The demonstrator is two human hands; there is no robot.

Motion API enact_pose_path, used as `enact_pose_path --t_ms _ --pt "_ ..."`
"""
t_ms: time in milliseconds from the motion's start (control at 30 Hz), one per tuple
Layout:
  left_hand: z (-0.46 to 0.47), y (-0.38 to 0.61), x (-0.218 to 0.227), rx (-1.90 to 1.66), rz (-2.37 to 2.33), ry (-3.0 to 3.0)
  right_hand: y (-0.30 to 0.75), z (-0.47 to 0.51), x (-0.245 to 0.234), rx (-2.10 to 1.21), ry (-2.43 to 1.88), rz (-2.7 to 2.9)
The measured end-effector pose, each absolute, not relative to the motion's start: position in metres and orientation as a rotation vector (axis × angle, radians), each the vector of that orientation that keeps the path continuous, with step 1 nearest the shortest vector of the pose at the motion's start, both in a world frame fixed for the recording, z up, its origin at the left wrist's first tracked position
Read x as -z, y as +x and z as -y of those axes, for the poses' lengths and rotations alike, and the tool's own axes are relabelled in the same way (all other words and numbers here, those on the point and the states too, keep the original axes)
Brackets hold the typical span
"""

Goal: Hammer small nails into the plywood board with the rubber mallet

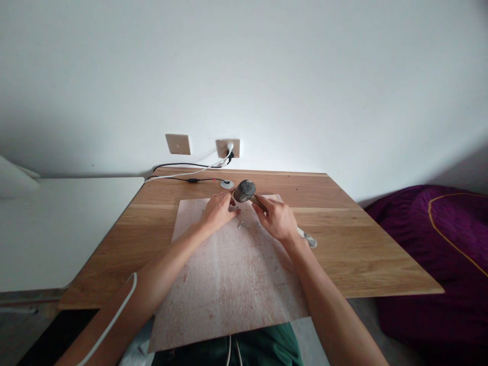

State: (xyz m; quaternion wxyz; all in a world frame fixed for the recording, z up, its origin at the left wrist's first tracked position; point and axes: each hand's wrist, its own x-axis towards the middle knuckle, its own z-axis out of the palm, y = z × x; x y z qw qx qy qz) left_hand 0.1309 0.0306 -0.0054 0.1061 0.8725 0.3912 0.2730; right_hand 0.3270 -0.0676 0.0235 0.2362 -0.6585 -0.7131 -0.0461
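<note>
A mallet with a dark, worn round head [245, 191] is in my right hand [279, 217], whose fingers wrap round its handle. The handle's pale end [309, 240] sticks out beyond my wrist. My left hand [220, 211] is close to the left of the mallet head, low over a thin plywood board [224, 279]. Its fingers are curled and the thumb points right; the mallet head partly covers the fingertips, so what they pinch is unclear. Several small nails [243, 224] lie on the board between my hands.
The board lies on a wooden table [366, 254] and overhangs its front edge. Behind are a wall socket [233, 147] with plugs, cables [183, 175] and a round grommet [226, 184]. A white surface [68, 229] adjoins left; purple fabric [415, 244] is at right.
</note>
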Motion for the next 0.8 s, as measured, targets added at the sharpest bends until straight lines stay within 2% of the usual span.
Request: enact_pose_path --t_ms 667,800 --pt "-0.0271 0.1352 -0.0006 -0.642 -1.216 2.528 0.3317 0.0674 -0.0227 0.116 -1.753 2.039" --pt "-0.0273 0.1335 0.0027 -0.699 -1.210 2.583 0.3329 0.0675 -0.0223 0.093 -1.743 2.067"
